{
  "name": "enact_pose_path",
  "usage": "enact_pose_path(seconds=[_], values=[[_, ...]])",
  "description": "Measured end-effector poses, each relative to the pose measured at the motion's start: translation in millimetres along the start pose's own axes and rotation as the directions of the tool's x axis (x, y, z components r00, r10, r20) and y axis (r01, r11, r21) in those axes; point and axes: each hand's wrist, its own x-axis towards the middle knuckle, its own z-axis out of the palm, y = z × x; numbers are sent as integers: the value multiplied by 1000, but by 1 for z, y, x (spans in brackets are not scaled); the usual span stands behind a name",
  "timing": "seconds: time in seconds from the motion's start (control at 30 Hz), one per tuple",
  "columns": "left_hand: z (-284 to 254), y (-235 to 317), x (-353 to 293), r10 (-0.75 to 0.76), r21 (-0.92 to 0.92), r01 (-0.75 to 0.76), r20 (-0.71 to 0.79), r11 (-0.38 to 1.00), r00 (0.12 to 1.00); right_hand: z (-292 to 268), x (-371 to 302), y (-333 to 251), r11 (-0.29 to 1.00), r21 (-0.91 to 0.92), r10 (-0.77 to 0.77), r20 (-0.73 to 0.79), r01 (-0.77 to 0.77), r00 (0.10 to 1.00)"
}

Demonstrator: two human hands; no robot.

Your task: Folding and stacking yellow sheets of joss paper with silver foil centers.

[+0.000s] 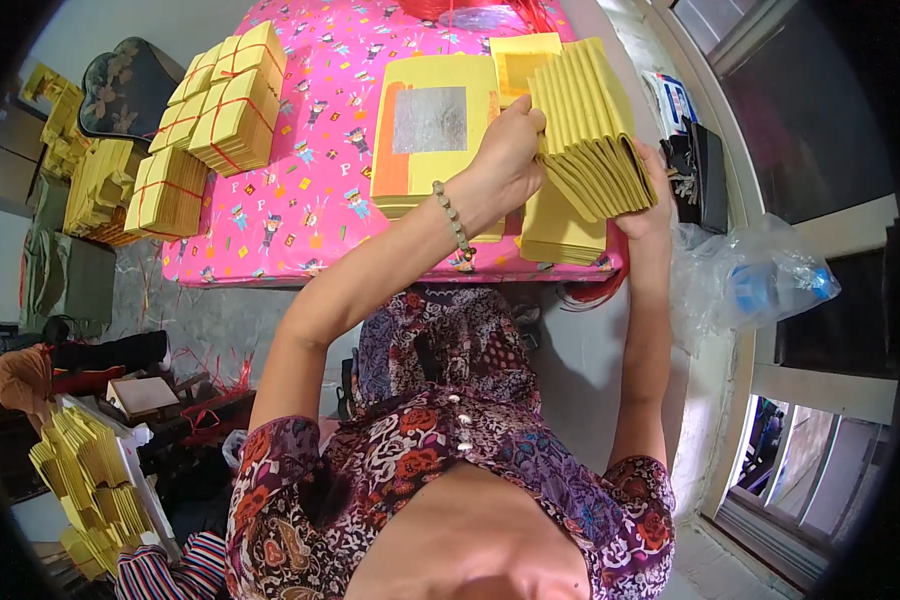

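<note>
A thick wad of yellow paper sheets (595, 150), fanned and folded over in overlapping layers, is held above the right end of the pink table. My right hand (652, 195) grips its folded edge from the right and below. On its left side my left hand (515, 150) is closed at the edge of the sheets, the fingertips partly hidden. Under my left wrist lies a stack of yellow paper with a silver square (430, 120) and orange edging on top. More yellow paper (562, 228) lies below the wad, and another yellow piece (526, 50) lies behind it.
Yellow bundles tied with red string (235, 100) stand at the table's left. Red plastic strands (530, 12) lie at its far edge. A clear plastic bag (760, 280) is at the right by the window. Lower left, a striped sleeve (170, 575) appears beside more yellow paper (90, 480).
</note>
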Motion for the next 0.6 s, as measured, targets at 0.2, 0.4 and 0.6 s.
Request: enact_pose_path(seconds=[0.2, 0.4, 0.6], values=[[-2, -2, 2, 11, -115, -11, -4, 993, 1000, -3, 2, 2, 1000, -18, -23, -40, 22, 999], [-2, -5, 2, 37, -180, -33, 22, 983, 999, 1, 0, 7, 999, -11, -51, -52, 50, 997], [6, -9, -4, 44, -207, -47, -20, 977, 999, 2, -4, 9, 999, 23, -38, -5, 39, 999]])
